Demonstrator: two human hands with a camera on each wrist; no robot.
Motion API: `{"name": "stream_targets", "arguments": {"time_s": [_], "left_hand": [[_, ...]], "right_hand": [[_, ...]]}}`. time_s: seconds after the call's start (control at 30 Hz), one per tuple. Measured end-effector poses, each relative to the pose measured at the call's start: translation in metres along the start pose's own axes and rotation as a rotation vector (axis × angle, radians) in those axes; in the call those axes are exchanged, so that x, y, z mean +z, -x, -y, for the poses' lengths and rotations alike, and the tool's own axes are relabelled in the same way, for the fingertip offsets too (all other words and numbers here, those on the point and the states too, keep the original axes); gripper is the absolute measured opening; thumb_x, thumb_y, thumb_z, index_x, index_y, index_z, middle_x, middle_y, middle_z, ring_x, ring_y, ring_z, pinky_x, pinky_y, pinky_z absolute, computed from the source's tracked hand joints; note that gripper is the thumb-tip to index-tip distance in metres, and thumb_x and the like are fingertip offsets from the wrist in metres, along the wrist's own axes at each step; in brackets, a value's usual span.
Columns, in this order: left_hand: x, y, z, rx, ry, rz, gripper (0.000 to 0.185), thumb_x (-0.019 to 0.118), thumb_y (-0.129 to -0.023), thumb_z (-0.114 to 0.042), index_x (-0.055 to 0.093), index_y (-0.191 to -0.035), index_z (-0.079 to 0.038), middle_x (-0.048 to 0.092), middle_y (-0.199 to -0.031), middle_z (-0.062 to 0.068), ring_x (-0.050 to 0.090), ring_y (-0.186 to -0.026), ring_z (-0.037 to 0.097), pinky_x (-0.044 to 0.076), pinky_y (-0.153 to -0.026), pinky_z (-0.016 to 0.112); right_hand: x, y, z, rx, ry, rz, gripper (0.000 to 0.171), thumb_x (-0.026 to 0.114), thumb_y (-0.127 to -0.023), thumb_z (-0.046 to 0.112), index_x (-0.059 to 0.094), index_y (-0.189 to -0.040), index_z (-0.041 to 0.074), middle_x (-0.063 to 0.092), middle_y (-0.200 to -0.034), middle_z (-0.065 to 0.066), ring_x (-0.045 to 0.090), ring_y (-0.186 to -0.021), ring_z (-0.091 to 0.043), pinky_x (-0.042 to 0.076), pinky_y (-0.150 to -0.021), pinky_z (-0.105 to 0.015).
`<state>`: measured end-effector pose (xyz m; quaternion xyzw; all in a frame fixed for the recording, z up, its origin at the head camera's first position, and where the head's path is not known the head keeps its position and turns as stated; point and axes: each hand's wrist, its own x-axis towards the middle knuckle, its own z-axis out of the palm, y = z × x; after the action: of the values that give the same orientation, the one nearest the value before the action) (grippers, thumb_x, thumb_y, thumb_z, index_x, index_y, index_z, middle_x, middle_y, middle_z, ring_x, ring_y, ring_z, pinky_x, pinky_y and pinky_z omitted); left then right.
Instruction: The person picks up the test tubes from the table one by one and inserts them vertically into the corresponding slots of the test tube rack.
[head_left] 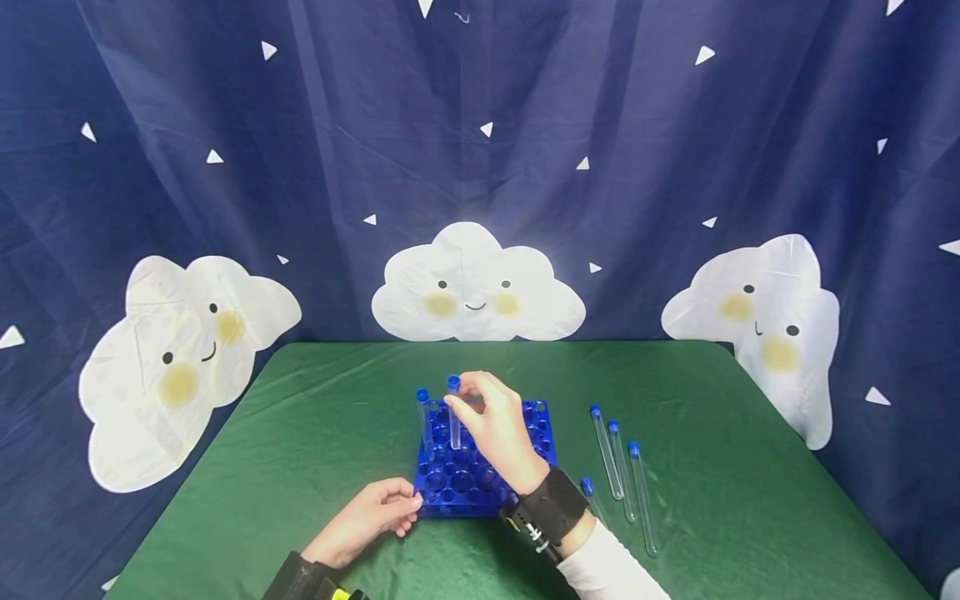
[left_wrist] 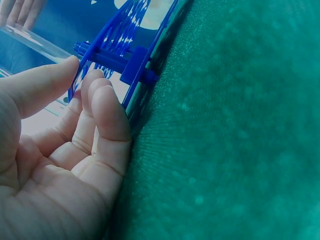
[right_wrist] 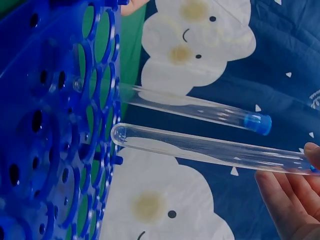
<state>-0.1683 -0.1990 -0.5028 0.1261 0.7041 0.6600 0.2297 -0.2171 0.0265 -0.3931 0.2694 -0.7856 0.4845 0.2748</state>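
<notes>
right hand [head_left: 495, 421] pinched an upright test tube [head_left: 453, 412] by its cap, directly above the rack [head_left: 450, 487]; left hand [head_left: 375, 517], fingers relaxed, steadied the rack's near corner.

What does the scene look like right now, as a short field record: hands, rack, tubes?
right hand: pinches the capped top of a test tube, rounded end at the rack's top holes, not yet seated
left hand: fingers against the rack's near left edge
rack: blue, on the green cloth
standing tube: upright in the rack, blue cap up
loose tubes: four lying on the cloth right of the rack
backdrop: dark blue, cloud faces
</notes>
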Motion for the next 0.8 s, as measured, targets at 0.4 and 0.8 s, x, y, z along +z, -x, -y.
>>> {"name": "stream_targets", "arguments": {"time_s": [0.4,0.8], "left_hand": [[0.0,0.0,0.0,-0.008,-0.002,-0.002,0.016,0.059,-0.096,-0.019,0.056,-0.1,-0.003,0.059,-0.085,-0.001,0.057,-0.071,0.005,0.053,-0.067,0.021],[-0.001,0.0,0.0,-0.012,-0.004,-0.004,0.019,0.06,-0.096,-0.02,0.056,-0.101,-0.001,0.059,-0.085,-0.001,0.057,-0.071,0.006,0.053,-0.067,0.022]], "right_hand": [[0.014,0.001,-0.007,0.017,-0.011,0.021,0.017,0.073,-0.086,0.007,0.062,-0.098,0.003,0.066,-0.088,-0.01,0.068,-0.082,-0.02,0.059,-0.069,-0.024],[0.022,0.007,-0.019,0.052,0.021,0.061,0.017,0.074,-0.085,0.007,0.062,-0.096,0.006,0.066,-0.086,-0.006,0.068,-0.082,-0.017,0.059,-0.07,-0.025]]}}
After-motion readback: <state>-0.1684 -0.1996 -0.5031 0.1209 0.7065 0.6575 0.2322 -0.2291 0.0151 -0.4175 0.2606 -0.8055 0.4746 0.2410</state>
